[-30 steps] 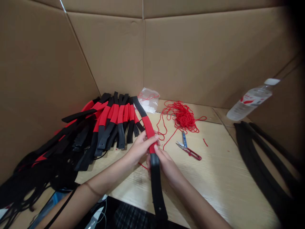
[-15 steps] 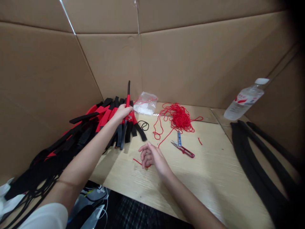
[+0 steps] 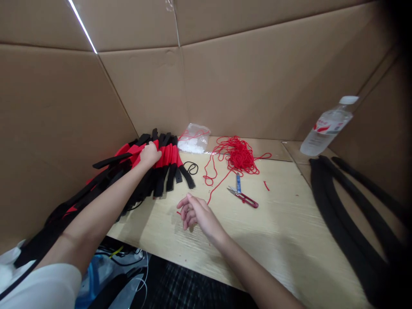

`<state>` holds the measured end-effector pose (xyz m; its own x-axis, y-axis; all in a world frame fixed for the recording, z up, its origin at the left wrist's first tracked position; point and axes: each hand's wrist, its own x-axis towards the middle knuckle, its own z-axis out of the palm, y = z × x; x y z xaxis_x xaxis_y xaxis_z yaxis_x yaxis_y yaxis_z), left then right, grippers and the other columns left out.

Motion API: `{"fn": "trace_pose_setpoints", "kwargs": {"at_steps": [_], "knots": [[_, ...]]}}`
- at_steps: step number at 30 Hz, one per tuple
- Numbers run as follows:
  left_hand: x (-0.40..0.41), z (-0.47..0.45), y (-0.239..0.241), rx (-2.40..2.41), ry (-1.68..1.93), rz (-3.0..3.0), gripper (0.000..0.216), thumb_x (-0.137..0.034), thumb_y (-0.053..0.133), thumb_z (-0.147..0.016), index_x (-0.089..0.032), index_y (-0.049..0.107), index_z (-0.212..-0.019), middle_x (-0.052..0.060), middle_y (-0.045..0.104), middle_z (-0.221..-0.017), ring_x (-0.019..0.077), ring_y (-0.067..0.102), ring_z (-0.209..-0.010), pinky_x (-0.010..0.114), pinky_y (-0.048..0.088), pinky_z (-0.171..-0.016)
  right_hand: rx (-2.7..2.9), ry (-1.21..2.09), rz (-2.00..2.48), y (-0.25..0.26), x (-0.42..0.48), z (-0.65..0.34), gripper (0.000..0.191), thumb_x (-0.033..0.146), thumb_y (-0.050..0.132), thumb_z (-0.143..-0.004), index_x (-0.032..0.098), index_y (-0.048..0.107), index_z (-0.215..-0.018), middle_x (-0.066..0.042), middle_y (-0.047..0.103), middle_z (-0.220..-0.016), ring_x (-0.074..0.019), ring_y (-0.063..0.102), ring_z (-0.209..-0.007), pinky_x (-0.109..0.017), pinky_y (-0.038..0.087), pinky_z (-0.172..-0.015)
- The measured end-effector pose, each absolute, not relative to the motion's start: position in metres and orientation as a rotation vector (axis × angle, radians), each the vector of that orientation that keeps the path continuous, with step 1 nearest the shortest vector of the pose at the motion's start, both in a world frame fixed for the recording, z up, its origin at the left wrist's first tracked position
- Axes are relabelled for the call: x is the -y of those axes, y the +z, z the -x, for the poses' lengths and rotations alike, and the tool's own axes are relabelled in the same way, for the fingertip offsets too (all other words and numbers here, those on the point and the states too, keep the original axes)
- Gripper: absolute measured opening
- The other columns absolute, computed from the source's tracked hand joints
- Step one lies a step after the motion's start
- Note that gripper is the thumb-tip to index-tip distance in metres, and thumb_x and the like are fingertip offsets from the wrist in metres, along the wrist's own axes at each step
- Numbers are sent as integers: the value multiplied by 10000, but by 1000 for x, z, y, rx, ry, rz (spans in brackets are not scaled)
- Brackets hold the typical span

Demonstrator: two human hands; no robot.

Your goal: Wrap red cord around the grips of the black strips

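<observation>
My left hand (image 3: 151, 154) is at the pile of black-and-red fabric straps (image 3: 166, 156) on the left, its fingers closed over the red middle of a strap; its fingertips are partly hidden. My right hand (image 3: 195, 212) hovers low over the front of the wooden table, palm facing left, fingers loosely bent and apart, holding nothing that I can see. A red cord (image 3: 219, 185) runs from a tangled red heap (image 3: 240, 155) down behind this hand. Beyond its fingertips shows a short red end (image 3: 179, 213).
Red-handled thread snips (image 3: 247, 200) lie against a blue cutter (image 3: 238, 183). At the back sits a clear bag of white pieces (image 3: 193, 139). A tilted water bottle (image 3: 326, 128) and long black strips (image 3: 334, 214) are on the right. Cardboard walls (image 3: 257, 86) surround the table.
My left hand has moved left and down to the pile; the strap it held upright now lies among the others. My right hand stays nearly in place as the view shifts slightly.
</observation>
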<state>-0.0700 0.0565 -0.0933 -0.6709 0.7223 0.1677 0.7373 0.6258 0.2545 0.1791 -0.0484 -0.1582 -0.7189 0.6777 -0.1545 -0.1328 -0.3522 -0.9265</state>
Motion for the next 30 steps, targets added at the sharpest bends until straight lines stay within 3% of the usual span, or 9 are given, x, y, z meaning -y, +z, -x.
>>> {"fn": "trace_pose_setpoints", "kwargs": {"at_steps": [13,19,21,26,30], "knots": [[-59,77,-112,2537,-91,1349,400,-350,585,-923,-166,549,-1276,115,584,-1276,246,609,-1090,468,534,-897,1380,2174,759,-149,51,-179,397,353,338,-1023,144,567,-775,41,503,-538,-66,496,-376,-165,373,-399],[-49,87,-116,2447,-92,1423,489,-343,459,-933,-92,524,-1347,270,473,-1376,425,454,-1281,546,441,-964,1398,2181,774,-147,53,-180,402,353,351,-1023,142,574,-765,44,498,-544,-61,481,-361,-168,372,-391],[-48,87,-117,2437,-103,1451,543,-358,439,-924,-78,493,-1386,287,437,-1407,445,424,-1300,568,408,-988,1408,2185,775,-148,53,-179,406,350,346,-1024,142,572,-759,44,494,-545,-60,475,-359,-170,370,-388],[-50,82,-124,2426,-89,1641,622,-538,390,-908,-236,453,-1449,184,326,-1549,411,332,-1388,610,359,-1037,1440,2179,776,-150,53,-177,405,355,336,-1021,143,572,-769,39,497,-549,-67,471,-365,-182,373,-390],[-53,78,-128,2456,-78,1704,635,-581,378,-894,-214,533,-1389,178,327,-1562,415,276,-1421,648,308,-1062,1497,2102,794,-152,50,-179,340,315,393,-993,150,576,-759,39,498,-552,-71,480,-385,-182,381,-399]]}}
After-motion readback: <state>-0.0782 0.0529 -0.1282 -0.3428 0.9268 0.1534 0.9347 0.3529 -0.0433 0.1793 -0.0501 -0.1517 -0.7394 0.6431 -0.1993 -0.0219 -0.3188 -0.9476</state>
